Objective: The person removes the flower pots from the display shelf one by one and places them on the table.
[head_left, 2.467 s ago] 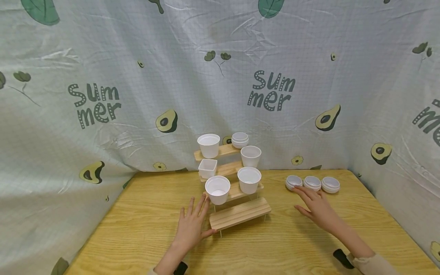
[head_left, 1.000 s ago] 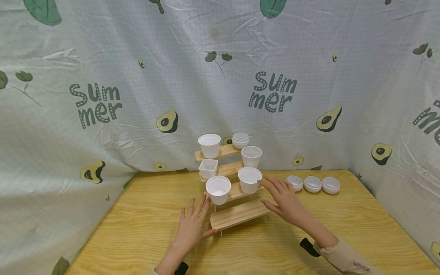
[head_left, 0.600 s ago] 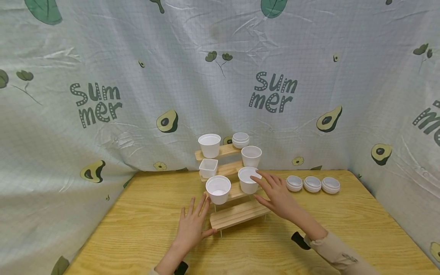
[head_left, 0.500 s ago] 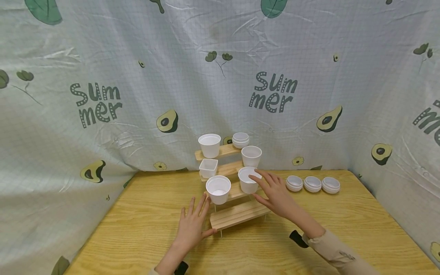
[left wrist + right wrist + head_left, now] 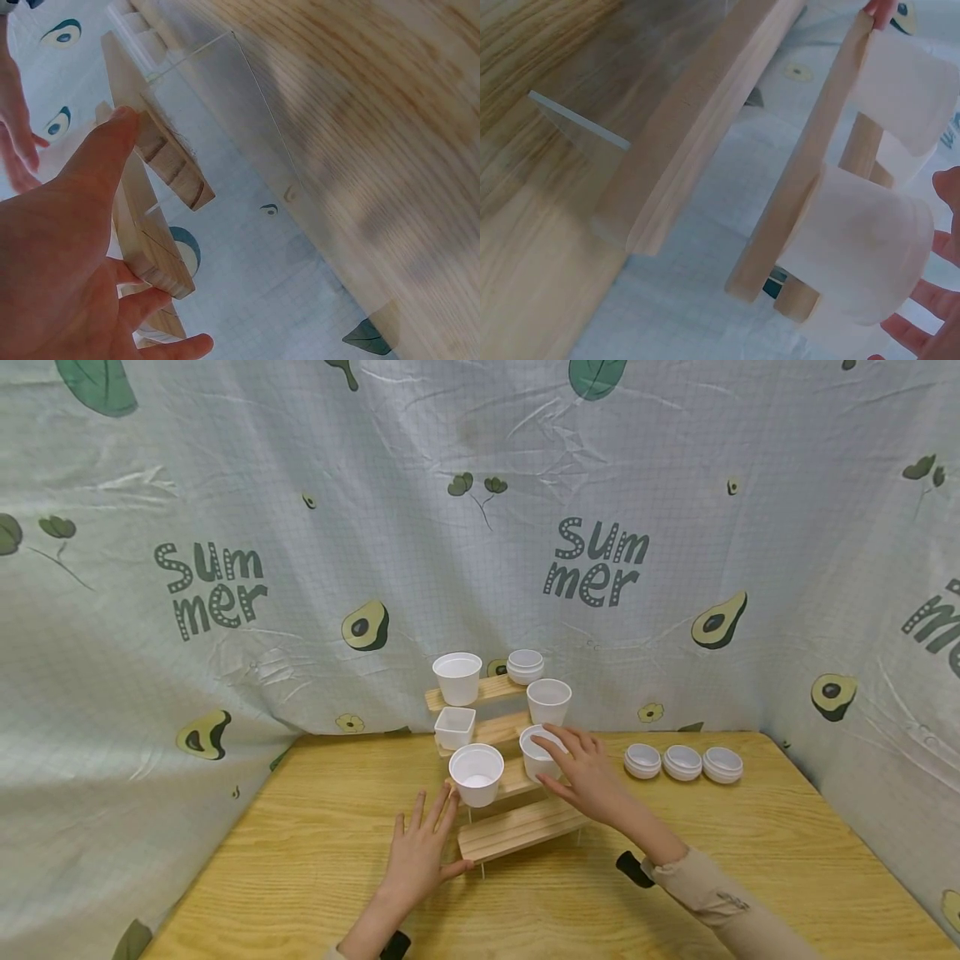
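A stepped wooden stand (image 5: 521, 828) with several slats stands on the table. On its third tier sit two round white plastic pots, a left pot (image 5: 476, 774) and a right pot (image 5: 537, 760). My left hand (image 5: 417, 852) rests against the stand's left end, fingers spread, thumb at the end of the lowest slat. My right hand (image 5: 590, 777) is at the right pot, its fingers over the rim and its thumb at the near side. In the right wrist view the fingers (image 5: 922, 300) lie close beside the pot (image 5: 862, 244); firm contact cannot be made out.
Higher tiers hold a square white pot (image 5: 454, 727), two tall round pots (image 5: 457, 678) and a small ridged jar (image 5: 525, 667). Three similar low jars (image 5: 682, 762) stand in a row on the wooden table (image 5: 322, 810), right of the stand. A patterned cloth (image 5: 420, 527) hangs behind.
My right hand has moved left from the row of low jars to the right pot on the third tier. My left hand has stayed at the stand's left end. The pots look unmoved.
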Demonstrator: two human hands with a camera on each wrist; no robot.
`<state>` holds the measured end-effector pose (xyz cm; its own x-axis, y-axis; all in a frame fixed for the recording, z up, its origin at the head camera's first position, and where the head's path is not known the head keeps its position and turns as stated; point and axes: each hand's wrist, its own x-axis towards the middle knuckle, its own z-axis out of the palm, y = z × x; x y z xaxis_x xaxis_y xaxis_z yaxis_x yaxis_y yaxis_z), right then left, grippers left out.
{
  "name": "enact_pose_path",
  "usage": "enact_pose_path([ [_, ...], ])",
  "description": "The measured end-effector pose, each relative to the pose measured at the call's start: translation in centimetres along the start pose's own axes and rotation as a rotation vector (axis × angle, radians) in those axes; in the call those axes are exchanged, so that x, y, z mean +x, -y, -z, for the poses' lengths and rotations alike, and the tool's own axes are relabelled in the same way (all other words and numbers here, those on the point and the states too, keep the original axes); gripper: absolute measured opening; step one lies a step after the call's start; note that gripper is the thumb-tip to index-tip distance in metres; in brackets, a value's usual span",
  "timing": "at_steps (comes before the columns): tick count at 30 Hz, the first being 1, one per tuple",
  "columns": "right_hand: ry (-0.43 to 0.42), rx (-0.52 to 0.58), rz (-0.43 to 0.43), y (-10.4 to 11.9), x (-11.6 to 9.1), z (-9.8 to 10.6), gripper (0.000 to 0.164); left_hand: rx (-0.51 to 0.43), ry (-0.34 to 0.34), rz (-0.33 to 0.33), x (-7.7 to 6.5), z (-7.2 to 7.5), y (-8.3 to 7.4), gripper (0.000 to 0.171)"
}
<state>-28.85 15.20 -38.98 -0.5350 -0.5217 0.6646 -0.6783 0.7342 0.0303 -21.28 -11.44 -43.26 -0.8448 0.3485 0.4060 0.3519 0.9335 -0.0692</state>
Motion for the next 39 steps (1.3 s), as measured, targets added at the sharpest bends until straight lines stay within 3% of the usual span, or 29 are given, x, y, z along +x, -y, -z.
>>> enact_pose_path([
  [11, 0.007, -0.044, -0.011, 0.0, 1.1, -1.0, 0.051, -0.013, -0.004, -0.002, 0.0, 0.0, -0.1, 0.091],
  [16, 0.05, -0.044, -0.022, -0.1, 1.3, -1.2, 0.051, -0.014, -0.003, -0.004, 0.0, 0.2, -0.1, 0.09],
  [21, 0.094, -0.035, -0.037, -0.1, 1.4, -1.2, 0.051, -0.017, 0.002, -0.001, 0.0, 0.3, -0.2, 0.091],
  [39, 0.122, -0.033, -0.065, 0.1, 1.6, -1.2, 0.045, -0.011, 0.04, 0.01, 0.1, 0.5, -0.1, 0.09],
])
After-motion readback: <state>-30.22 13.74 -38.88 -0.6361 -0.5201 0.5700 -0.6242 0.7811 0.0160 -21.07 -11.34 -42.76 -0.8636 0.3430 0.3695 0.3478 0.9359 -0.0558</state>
